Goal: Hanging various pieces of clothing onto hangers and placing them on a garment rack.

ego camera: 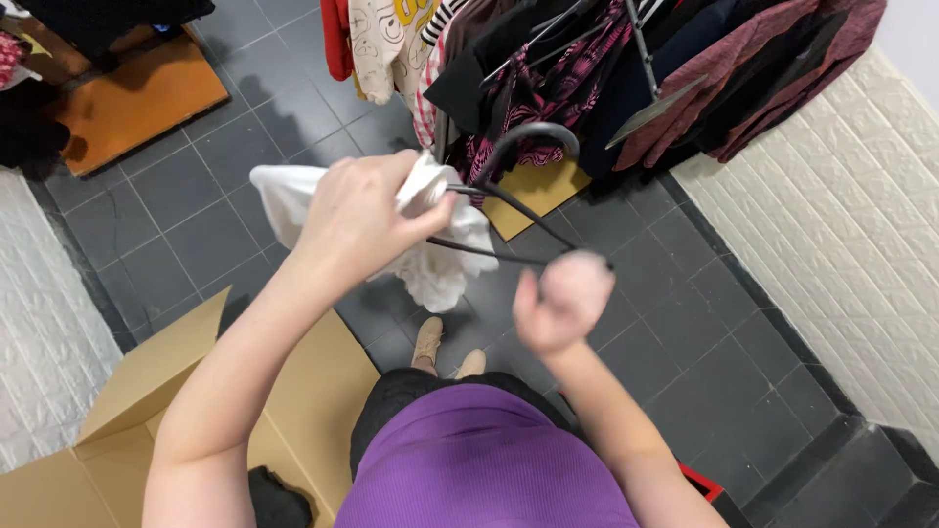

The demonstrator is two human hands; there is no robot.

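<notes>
At frame centre-left, the left hand [357, 210] has its grip closed on a white garment [430, 264], soft and light, best taken by bunching, and a stiff black hanger [518, 147]. Right hand [562, 303] is blurred; I cannot tell its grip.

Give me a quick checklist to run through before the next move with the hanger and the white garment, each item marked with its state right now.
1. Left hand has the white garment: ok, fingers closed on bunched cloth.
2. Hanger secured: ok, its neck is pinched in the left hand with the cloth, hook up.
3. Right hand gripping the hanger: cannot tell, the hand is blurred near the hanger's arm.
4. Garment threaded on the hanger: cannot tell, the cloth is crumpled around the neck.
5. Rack within reach ahead: ok, clothes hang just in front.
6. Footing: ok, bare grey floor around the feet; open box stands at the left.
</notes>
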